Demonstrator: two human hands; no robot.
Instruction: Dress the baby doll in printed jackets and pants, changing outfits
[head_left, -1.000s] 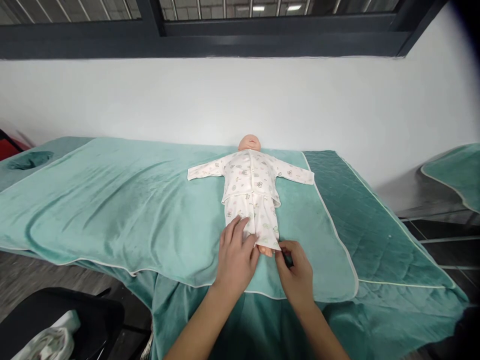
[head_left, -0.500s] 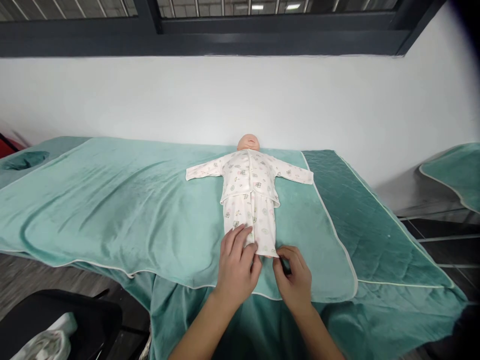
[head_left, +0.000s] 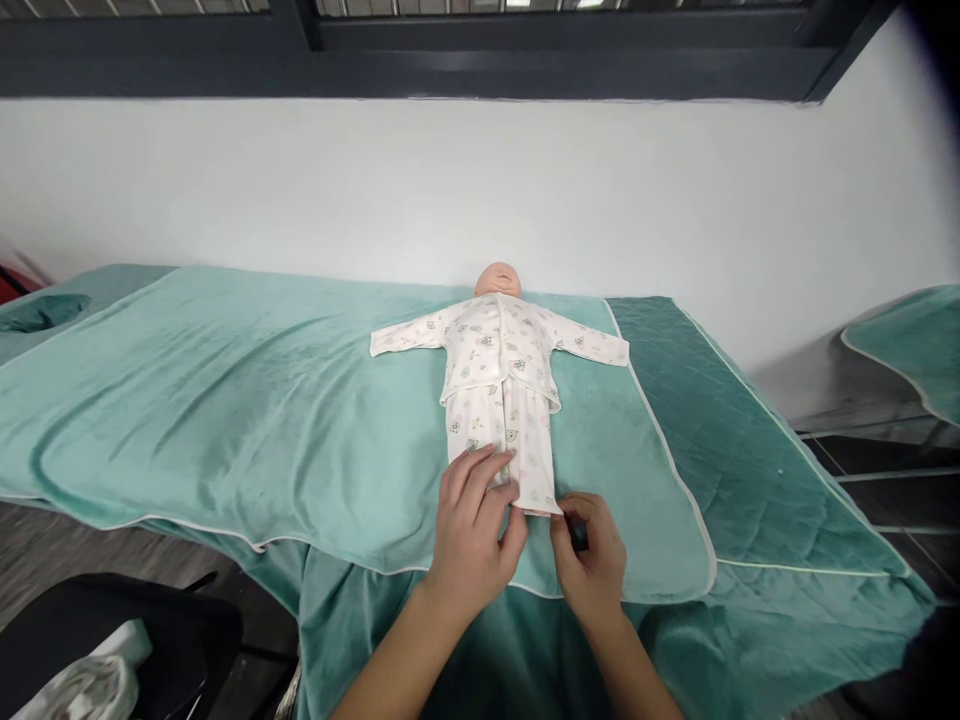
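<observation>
A baby doll (head_left: 498, 280) lies on its back on a green blanket (head_left: 300, 420), arms stretched out sideways. It wears a white printed long-sleeved top (head_left: 495, 340) and matching trousers (head_left: 531, 440). My left hand (head_left: 476, 525) lies over one trouser leg, with thumb and index finger closed at the inner edge of the other leg's hem. Between thumb and index finger, my right hand (head_left: 591, 550) pinches the outer corner of that same hem. A bit of the doll's foot shows under the hem. The end of the other leg is hidden behind my left hand.
The blanket covers a bed with a darker green quilted cover (head_left: 727, 450), against a white wall (head_left: 420, 190). A black chair (head_left: 180, 630) at the lower left carries a bundled cloth (head_left: 94, 685). Another green-covered surface (head_left: 911, 340) stands at the right.
My right hand has shifted very slightly to the right, with the hem corner drawn along with it. My left hand stays nearly in place. The camera view has tilted down a little.
</observation>
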